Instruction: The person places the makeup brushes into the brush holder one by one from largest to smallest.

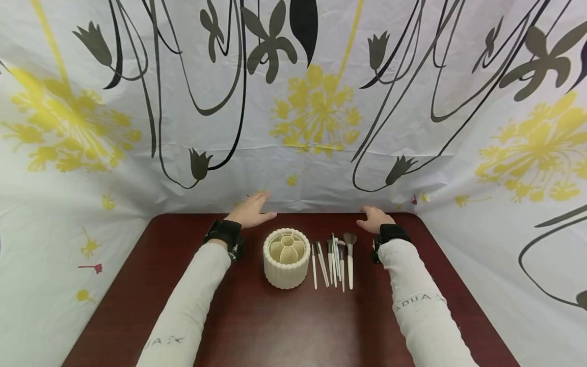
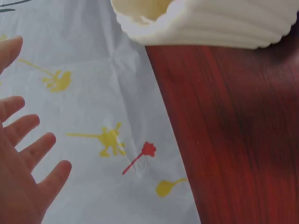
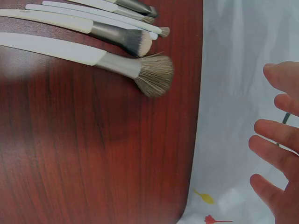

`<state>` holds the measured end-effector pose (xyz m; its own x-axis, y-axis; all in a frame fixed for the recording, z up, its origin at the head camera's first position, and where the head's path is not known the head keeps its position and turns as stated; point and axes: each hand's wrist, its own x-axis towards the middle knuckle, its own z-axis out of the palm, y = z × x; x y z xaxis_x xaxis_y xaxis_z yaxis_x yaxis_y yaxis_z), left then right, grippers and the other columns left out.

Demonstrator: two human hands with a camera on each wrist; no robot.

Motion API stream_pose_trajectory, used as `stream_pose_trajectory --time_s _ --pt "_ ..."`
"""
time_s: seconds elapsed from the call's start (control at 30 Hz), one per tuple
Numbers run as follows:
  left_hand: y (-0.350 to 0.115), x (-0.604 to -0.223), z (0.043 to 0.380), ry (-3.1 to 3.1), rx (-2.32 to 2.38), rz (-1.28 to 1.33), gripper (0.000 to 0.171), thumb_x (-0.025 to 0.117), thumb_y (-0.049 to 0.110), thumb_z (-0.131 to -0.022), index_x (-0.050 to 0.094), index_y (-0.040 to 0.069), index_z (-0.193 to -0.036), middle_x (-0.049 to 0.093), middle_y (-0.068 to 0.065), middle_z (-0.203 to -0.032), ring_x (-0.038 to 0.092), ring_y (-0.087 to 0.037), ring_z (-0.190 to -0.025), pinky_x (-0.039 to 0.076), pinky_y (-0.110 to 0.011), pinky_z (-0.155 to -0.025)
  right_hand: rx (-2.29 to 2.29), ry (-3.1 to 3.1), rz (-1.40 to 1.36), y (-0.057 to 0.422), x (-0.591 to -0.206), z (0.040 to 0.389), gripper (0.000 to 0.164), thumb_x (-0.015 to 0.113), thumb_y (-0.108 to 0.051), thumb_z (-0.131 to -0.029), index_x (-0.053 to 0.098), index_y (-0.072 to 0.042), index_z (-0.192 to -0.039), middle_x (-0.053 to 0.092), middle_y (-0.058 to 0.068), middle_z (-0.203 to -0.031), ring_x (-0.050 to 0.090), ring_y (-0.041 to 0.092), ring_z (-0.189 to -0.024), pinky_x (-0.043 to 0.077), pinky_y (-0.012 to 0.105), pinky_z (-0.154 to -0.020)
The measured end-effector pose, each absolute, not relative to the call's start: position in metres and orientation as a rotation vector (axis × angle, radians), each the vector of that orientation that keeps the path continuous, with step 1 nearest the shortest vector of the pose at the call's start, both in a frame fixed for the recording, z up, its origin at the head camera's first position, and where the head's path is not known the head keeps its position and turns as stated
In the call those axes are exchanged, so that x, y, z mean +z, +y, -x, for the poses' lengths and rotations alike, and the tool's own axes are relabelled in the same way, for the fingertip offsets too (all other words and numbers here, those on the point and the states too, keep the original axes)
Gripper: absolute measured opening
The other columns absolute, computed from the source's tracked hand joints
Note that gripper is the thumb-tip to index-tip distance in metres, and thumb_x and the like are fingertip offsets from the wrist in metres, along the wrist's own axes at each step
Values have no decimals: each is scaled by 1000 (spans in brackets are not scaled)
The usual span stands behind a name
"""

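Observation:
A cream, ribbed round brush holder (image 1: 286,275) with several petal-like compartments stands upright on the dark red table. To its right, several makeup brushes with white handles lie side by side, bristles toward the far edge; the largest is a fluffy powder brush (image 1: 350,255). My left hand (image 1: 251,210) is held beyond the holder's left side with fingers spread, touching nothing. Likewise my right hand (image 1: 375,219) hovers right of the brushes, its fingers (image 3: 273,151) apart and holding nothing. In the right wrist view the powder brush (image 3: 117,63) lies nearest that hand.
A wooden-grain table (image 1: 284,331) carries the holder and brushes. Behind and at both sides hangs a white sheet (image 1: 293,173) printed with yellow and grey flowers, meeting the table's far edge. A dark band with a device (image 1: 225,235) sits on each wrist.

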<state>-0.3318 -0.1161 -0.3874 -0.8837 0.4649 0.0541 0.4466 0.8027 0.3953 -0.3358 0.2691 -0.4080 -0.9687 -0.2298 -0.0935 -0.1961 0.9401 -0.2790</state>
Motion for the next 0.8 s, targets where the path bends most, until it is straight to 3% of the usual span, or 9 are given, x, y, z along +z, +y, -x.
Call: stream_pose_trajectory --time_s 0.2,0.8 --pt "-111 -392 327 2895 677 -800 70 51 42 -90 25 4 -142 25 -18 -146 23 -33 -133 24 -48 -105 -433 2955 343 271 -419 336 49 53 -25 -89 43 5 -127 46 29 -125 45 43 -112 39 53 -87" --pt "-106 -417 313 2745 838 -776 66 49 43 -91 26 8 -143 26 -16 -145 22 -31 -134 25 -50 -104 -520 2874 257 275 -454 324 44 55 -24 -87 46 2 -121 56 20 -102 55 30 -88 45 45 -69"
